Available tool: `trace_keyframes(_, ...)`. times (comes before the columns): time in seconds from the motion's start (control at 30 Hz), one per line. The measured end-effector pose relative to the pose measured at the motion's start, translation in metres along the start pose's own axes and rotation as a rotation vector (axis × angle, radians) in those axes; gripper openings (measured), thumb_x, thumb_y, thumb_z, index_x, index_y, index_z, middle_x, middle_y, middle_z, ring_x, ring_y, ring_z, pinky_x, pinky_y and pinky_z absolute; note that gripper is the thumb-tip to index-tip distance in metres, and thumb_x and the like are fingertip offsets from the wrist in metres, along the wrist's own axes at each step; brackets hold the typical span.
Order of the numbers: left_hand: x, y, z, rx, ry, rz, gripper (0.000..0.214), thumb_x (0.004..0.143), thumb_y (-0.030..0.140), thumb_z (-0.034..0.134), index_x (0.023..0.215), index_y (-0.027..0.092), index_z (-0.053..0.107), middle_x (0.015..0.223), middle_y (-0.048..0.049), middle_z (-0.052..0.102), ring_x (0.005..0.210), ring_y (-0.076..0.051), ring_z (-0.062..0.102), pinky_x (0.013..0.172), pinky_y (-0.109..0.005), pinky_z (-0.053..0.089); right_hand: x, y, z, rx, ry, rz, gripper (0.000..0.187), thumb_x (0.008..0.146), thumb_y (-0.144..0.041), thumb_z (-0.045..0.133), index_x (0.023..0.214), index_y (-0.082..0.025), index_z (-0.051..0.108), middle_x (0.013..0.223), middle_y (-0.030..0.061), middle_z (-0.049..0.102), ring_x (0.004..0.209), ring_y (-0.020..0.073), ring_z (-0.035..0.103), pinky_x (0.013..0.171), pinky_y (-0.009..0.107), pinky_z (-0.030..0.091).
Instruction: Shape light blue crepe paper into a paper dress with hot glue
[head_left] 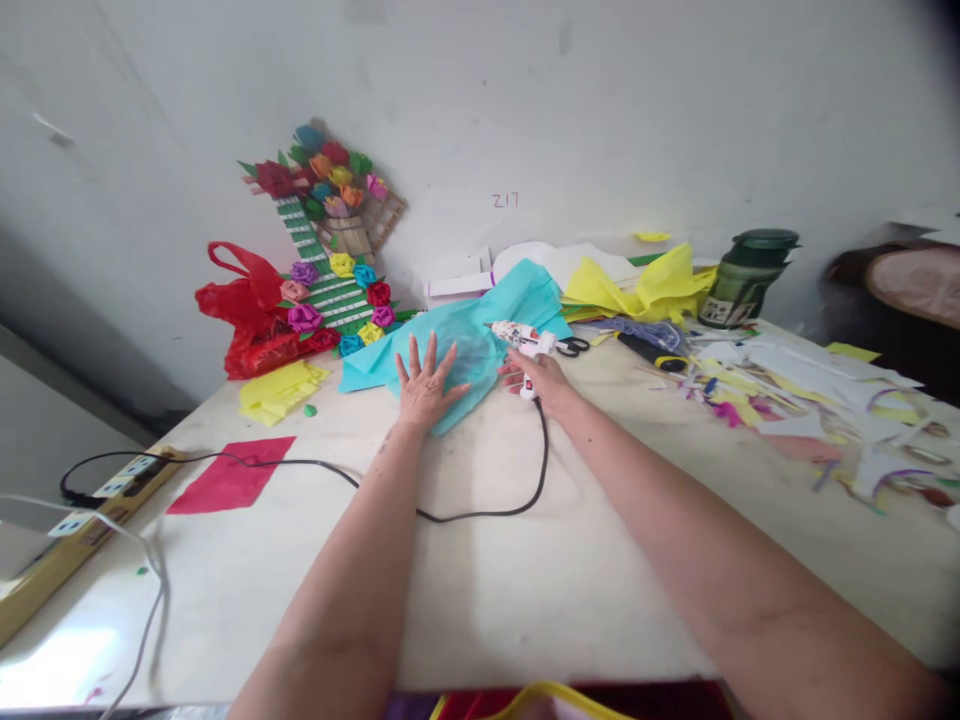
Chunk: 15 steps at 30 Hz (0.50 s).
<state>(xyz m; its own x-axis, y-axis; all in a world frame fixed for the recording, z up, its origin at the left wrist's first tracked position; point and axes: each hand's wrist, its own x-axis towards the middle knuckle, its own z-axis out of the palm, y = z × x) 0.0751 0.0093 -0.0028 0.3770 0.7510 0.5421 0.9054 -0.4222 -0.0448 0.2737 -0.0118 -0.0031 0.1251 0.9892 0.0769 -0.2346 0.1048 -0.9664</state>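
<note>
My left hand [426, 390] lies with its fingers spread on a crumpled sheet of turquoise paper [525, 290]. My right hand [546, 380] is around the handle of a white glue gun [517, 335] with a patterned barrel. The gun's nozzle points left over the turquoise paper, and part of its handle is hidden by my fingers. From its base a black cord [480, 515] loops across the table and passes under my left forearm. Just right of the gun, the black handles of a pair of scissors [574, 346] show.
Left are a power strip [120, 500], a magenta paper piece [232, 475], folded yellow paper [281, 392] and a red bag [247, 310]. A paper-flower decoration [337, 290] leans on the wall. Right are yellow paper [645, 285], a cutter [652, 352], a green bottle [750, 280] and paper scraps [795, 390].
</note>
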Motion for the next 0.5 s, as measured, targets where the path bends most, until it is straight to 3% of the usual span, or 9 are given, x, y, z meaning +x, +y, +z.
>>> trace_keyframes(0.1,0.005,0.01,0.002,0.006,0.029,0.028,0.062,0.077,0.051,0.045,0.133,0.031,0.029,0.145,-0.0006,0.01,0.131,-0.028,-0.011,0.103,-0.054,-0.004,0.002,0.003,0.0,0.027,0.04,-0.007,0.031,0.072,-0.042,0.061,0.086,-0.015,0.055,0.068,0.0041,0.065,0.041,0.0109,0.056,0.037,0.022,0.046)
trace_keyframes(0.5,0.009,0.018,0.01,0.005,0.003,-0.018,0.075,0.069,0.05,0.055,0.135,0.028,0.026,0.146,-0.0031,0.008,0.131,-0.03,-0.008,0.103,-0.054,-0.004,0.004,0.008,-0.004,0.045,0.101,-0.05,0.032,0.07,-0.041,0.061,0.09,-0.017,0.053,0.058,-0.0013,0.063,0.029,0.0072,0.047,0.029,0.019,0.038)
